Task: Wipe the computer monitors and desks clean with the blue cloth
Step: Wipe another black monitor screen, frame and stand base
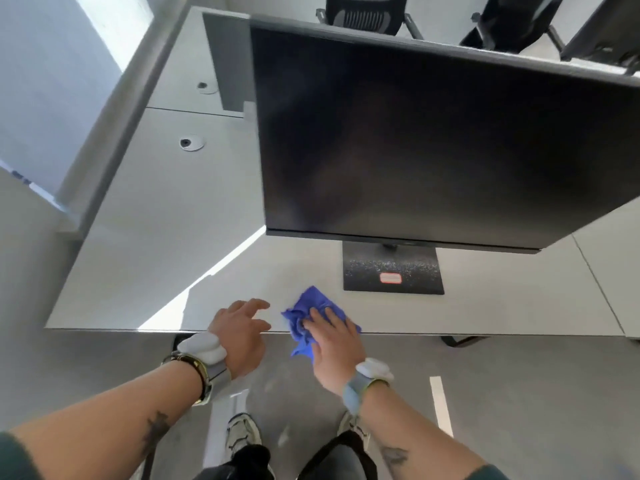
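Observation:
A crumpled blue cloth (313, 306) lies on the front edge of the white desk (156, 237), partly hanging over it. My right hand (334, 341) presses flat on the cloth with straight fingers. Just to its left, my left hand (240, 329) hovers at the desk edge with fingers spread and loose, holding nothing. A large dark monitor (433, 133) stands right behind the cloth on a black square base (393, 271) with a red-framed sticker.
Two round cable grommets (191, 143) sit in the desk at the left rear. A second desk adjoins at the right (609, 265). Black office chairs (363, 12) stand beyond the monitor. A grey wall ledge runs along the left. My shoes are on the grey floor below.

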The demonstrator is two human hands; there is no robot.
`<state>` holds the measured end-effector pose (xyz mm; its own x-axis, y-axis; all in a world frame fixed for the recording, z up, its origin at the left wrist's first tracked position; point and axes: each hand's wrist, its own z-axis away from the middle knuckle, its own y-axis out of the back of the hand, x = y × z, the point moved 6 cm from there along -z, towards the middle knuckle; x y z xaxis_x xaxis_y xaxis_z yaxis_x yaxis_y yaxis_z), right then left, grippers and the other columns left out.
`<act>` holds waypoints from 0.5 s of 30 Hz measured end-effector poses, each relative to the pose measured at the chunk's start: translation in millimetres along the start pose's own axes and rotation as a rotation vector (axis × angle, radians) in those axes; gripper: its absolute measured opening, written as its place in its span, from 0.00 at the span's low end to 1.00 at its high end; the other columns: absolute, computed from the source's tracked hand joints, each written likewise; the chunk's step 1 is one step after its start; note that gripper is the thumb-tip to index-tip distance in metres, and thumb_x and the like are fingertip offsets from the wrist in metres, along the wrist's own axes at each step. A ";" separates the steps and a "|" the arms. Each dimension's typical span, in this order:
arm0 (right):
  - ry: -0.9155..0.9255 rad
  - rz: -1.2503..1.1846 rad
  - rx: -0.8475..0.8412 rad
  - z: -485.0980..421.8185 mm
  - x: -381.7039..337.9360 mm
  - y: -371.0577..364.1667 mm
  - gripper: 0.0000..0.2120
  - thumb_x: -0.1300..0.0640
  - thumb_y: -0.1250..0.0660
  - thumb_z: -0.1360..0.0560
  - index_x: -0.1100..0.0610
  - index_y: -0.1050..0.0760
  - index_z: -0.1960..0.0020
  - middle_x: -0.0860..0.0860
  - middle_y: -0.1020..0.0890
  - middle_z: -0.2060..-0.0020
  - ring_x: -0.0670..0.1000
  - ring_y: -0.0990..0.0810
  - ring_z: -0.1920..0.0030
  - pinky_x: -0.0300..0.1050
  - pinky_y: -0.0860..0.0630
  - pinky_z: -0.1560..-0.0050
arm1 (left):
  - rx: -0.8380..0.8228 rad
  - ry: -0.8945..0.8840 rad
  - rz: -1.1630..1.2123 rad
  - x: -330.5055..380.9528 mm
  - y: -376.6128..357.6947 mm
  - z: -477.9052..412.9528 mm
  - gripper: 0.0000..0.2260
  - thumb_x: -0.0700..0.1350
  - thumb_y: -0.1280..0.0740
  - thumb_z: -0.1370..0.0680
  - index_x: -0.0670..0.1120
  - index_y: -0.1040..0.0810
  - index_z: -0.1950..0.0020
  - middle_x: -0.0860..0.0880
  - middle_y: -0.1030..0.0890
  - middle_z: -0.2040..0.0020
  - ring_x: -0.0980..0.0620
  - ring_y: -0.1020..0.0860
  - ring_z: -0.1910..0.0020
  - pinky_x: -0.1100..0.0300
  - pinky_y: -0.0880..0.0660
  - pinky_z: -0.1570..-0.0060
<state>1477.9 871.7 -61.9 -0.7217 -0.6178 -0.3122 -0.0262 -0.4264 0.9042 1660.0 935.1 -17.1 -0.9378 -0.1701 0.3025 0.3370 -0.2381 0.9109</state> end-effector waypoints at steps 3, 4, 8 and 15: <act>-0.280 -0.057 0.129 -5.1 40.2 11.0 0.22 0.55 0.42 0.21 0.52 0.29 0.28 0.51 0.33 0.24 0.60 0.37 0.24 0.59 0.40 0.27 | -0.038 0.061 0.088 -20.6 7.5 14.7 0.27 0.48 0.39 0.31 0.52 0.22 0.32 0.54 0.22 0.34 0.45 0.22 0.38 0.49 0.24 0.42; -0.334 -0.073 0.097 -13.7 23.0 6.8 0.21 0.56 0.39 0.21 0.53 0.28 0.29 0.52 0.32 0.25 0.62 0.36 0.24 0.60 0.38 0.27 | -0.032 0.072 0.081 -31.4 9.8 21.1 0.30 0.49 0.41 0.29 0.50 0.28 0.26 0.53 0.24 0.31 0.45 0.25 0.34 0.49 0.27 0.37; -0.002 0.002 0.013 -68.8 -84.8 -17.9 0.27 0.56 0.34 0.24 0.52 0.33 0.26 0.54 0.35 0.24 0.62 0.37 0.24 0.60 0.38 0.27 | 0.010 0.110 0.073 -71.7 15.4 43.5 0.29 0.46 0.39 0.30 0.44 0.25 0.29 0.46 0.24 0.30 0.40 0.23 0.35 0.45 0.25 0.38; 0.233 0.157 -0.074 -140.0 -183.7 -26.0 0.30 0.53 0.44 0.19 0.44 0.52 0.20 0.47 0.55 0.19 0.56 0.59 0.20 0.58 0.59 0.22 | 0.016 0.467 0.146 -162.3 19.4 86.8 0.35 0.47 0.41 0.24 0.49 0.50 0.18 0.51 0.47 0.18 0.47 0.43 0.21 0.49 0.39 0.25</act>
<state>1708.0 903.7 -68.9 -0.5348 -0.8113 -0.2363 0.1299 -0.3552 0.9257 1811.5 1041.1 -24.2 -0.7420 -0.6125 0.2725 0.4574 -0.1655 0.8737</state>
